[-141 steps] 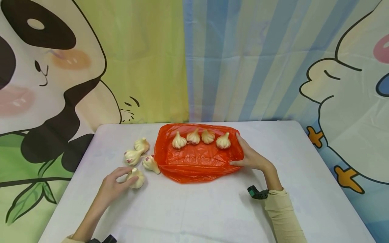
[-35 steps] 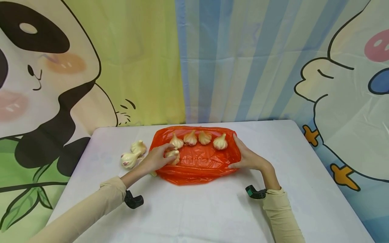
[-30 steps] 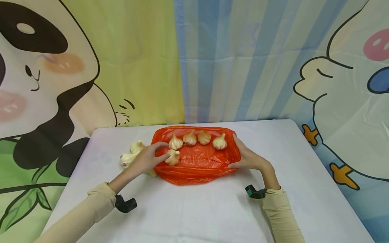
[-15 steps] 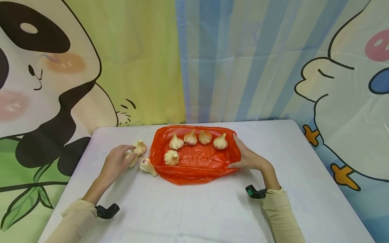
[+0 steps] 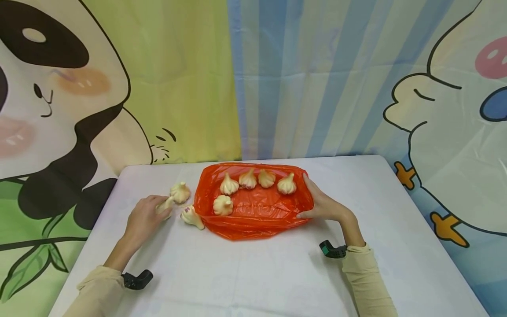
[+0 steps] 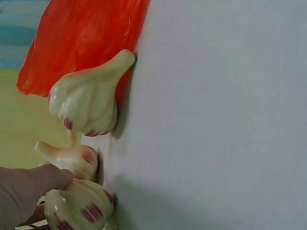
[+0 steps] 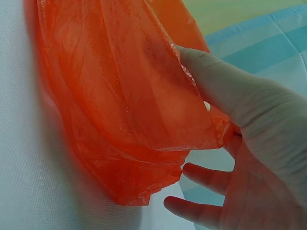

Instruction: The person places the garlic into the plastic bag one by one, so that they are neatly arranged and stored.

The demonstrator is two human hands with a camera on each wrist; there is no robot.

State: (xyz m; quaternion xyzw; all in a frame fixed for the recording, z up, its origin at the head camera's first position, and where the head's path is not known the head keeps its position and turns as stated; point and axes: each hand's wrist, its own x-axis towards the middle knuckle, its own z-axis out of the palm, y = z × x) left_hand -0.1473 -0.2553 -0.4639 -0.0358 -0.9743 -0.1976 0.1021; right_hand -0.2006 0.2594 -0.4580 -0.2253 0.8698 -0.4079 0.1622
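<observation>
My left hand (image 5: 143, 220) pinches a cream garlic bulb (image 6: 79, 206) between thumb and fingers, left of the red plastic bag (image 5: 249, 229). Purple streaks mark this bulb in the left wrist view. Behind it lies a second garlic bulb (image 5: 180, 193), and a third garlic bulb (image 5: 192, 216) rests against the bag's left side. The bag lies open-mouthed, with several bulbs in a row along its back and one garlic bulb (image 5: 223, 205) at its front left. At the bag's right end, my right hand (image 7: 259, 129) grips the rim, thumb over the edge and other fingers outside.
A white-covered table (image 5: 245, 277) carries everything. Behind it hangs a printed curtain (image 5: 198, 88) with cartoon animals and stripes. Each wrist wears a black camera mount, the left wrist mount (image 5: 137, 279) and the right wrist mount (image 5: 332, 250).
My left hand set a garlic bulb at the bag's front left, let go, moved back left and took hold of another bulb. My right hand has stayed at the bag's right end.
</observation>
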